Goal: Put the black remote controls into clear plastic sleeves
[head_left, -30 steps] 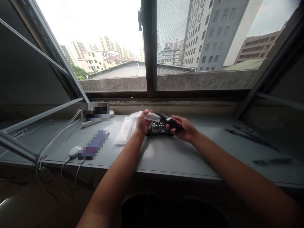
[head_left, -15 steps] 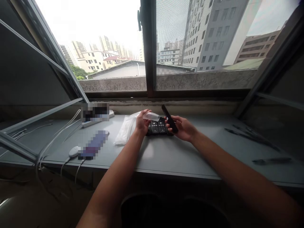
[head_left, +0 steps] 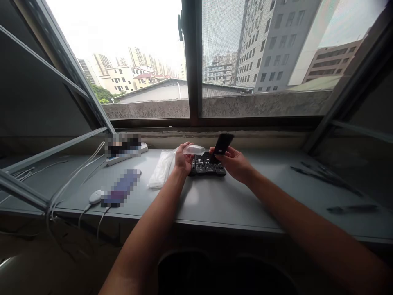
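My left hand (head_left: pixel 184 159) is closed on a clear plastic sleeve (head_left: pixel 195 150), whose end points to the right. In my right hand (head_left: pixel 235 163) is a black remote control (head_left: pixel 224 143), pinched near its lower end and tilted, a little apart from the sleeve's end. Several black remote controls (head_left: pixel 210 167) lie side by side on the desk below and between my hands; my left hand partly covers them. A stack of white translucent plastic sleeves (head_left: pixel 161 170) lies flat beside my left wrist.
The grey desk (head_left: pixel 211 205) runs under a window. On its left are a blurred-out phone-like item (head_left: pixel 121 188), a white round charger (head_left: pixel 96 196), cables and a power strip (head_left: pixel 127 155). Dark cables (head_left: pixel 325 180) lie at the right. Metal frame posts (head_left: pixel 76 61) stand at the sides.
My right hand has turned the remote control, so a broad face with a small light mark shows instead of its narrow edge. The left hand and plastic sleeve have barely moved.
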`<state>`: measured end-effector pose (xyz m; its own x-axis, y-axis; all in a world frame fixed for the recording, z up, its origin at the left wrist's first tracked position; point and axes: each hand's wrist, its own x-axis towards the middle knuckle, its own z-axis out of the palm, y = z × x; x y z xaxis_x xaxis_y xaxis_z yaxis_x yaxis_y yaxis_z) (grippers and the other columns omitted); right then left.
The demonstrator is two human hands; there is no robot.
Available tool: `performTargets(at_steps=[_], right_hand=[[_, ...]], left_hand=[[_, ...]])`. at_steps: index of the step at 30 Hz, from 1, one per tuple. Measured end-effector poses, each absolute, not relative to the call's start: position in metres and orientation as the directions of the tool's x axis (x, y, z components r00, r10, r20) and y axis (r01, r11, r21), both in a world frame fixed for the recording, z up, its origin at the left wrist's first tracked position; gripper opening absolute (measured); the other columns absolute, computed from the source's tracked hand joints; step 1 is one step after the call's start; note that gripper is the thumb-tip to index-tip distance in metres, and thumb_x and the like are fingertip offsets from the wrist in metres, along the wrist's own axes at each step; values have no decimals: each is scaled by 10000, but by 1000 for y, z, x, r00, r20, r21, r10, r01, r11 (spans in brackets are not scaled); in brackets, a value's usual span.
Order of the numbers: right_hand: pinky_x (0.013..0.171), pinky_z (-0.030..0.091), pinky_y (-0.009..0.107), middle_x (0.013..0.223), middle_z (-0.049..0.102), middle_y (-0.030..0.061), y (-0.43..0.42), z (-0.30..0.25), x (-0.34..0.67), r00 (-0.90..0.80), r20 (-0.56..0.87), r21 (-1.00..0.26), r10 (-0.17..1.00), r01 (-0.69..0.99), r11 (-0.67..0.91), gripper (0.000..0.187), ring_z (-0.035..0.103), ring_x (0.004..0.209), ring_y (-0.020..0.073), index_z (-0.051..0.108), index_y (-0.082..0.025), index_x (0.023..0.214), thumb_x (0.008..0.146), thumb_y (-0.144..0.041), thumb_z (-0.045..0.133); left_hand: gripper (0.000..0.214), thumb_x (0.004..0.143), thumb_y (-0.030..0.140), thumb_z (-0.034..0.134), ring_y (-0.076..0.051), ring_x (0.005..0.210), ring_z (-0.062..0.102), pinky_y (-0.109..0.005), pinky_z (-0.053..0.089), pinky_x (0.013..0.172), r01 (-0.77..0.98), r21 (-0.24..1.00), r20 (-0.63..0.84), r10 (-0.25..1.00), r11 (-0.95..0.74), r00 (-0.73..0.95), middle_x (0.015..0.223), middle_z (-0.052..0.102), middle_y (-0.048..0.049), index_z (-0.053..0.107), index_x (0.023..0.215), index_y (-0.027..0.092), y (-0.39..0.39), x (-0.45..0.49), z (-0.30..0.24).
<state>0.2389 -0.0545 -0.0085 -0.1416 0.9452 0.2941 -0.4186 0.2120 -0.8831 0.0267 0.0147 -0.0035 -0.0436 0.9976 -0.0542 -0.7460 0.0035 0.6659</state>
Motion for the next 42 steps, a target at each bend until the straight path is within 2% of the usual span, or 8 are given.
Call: performTargets(at_steps=[5, 10, 16, 20, 27, 34, 38, 42], right_hand=[[1195, 493, 487, 1358, 802, 55, -56, -8, 235, -138, 421, -881, 896, -295, 369, 325, 596, 1465, 308, 870, -301, 1006, 721, -315, 1025], [1210, 491, 473, 1331, 813, 80, -61, -5, 232, -172, 413, -891, 894, -280, 357, 328, 590, 1484, 314, 882, -280, 998, 711, -330, 1030], [1058, 572, 402, 1173, 839, 67, -60, -10, 231, -157, 342, -920, 926, -255, 297, 402, 741, 1189, 271, 848, -254, 1156, 815, -427, 973], [744, 622, 335, 981, 803, 40, -60, -10, 233, -164, 256, -924, 953, -330, 191, 342, 740, 814, 201, 788, -238, 1057, 883, -510, 900], [430, 448, 260, 886, 752, 41, -62, -6, 234, -175, 212, -929, 961, -341, 143, 345, 612, 584, 152, 730, -220, 1067, 898, -488, 866], [399, 300, 248, 845, 775, 47, -63, -6, 236, -199, 184, -963, 962, -231, 137, 448, 537, 487, 122, 771, -198, 1235, 897, -484, 837], [428, 323, 236, 870, 783, 39, -64, -6, 238, -213, 156, -974, 965, -194, 114, 517, 539, 511, 117, 755, -224, 1335, 905, -503, 827], [451, 366, 235, 878, 785, 40, -64, -8, 239, -233, 160, -982, 959, -137, 131, 523, 537, 529, 116, 753, -219, 1358, 936, -526, 797]], left_hand=[[188, 804, 235, 778, -114, 714, 694, -177, 467, 524, -770, 638, -55, 997, -9, -57, 984, 773, -56, 743, 981, 182, 14, 26, -2], [194, 825, 254, 788, -115, 715, 697, -173, 489, 539, -775, 631, -47, 997, -16, -59, 940, 764, -51, 742, 1000, 184, 14, 25, -2], [242, 825, 284, 801, -114, 699, 689, -179, 496, 549, -768, 641, -52, 996, -22, -72, 891, 738, -43, 748, 1040, 186, 14, 25, -2], [196, 837, 274, 791, -115, 732, 699, -174, 497, 557, -765, 643, -42, 996, -35, -81, 942, 753, -56, 750, 1009, 187, 14, 25, -2], [177, 935, 338, 767, -97, 741, 713, -158, 496, 558, -770, 635, -56, 990, -64, -128, 1049, 789, -51, 771, 1055, 208, 15, 23, -1], [274, 937, 340, 756, -102, 735, 717, -160, 425, 511, -778, 619, -68, 980, -107, -189, 1117, 813, -48, 757, 1196, 251, 16, 20, 1], [299, 915, 307, 755, -87, 659, 664, -168, 277, 434, -788, 604, -39, 983, -120, -180, 1071, 807, -66, 739, 1202, 221, 17, 18, 1], [295, 934, 274, 719, -58, 562, 565, -166, 239, 416, -811, 573, -40, 984, -119, -172, 1025, 793, -86, 721, 1212, 175, 17, 19, 2]])
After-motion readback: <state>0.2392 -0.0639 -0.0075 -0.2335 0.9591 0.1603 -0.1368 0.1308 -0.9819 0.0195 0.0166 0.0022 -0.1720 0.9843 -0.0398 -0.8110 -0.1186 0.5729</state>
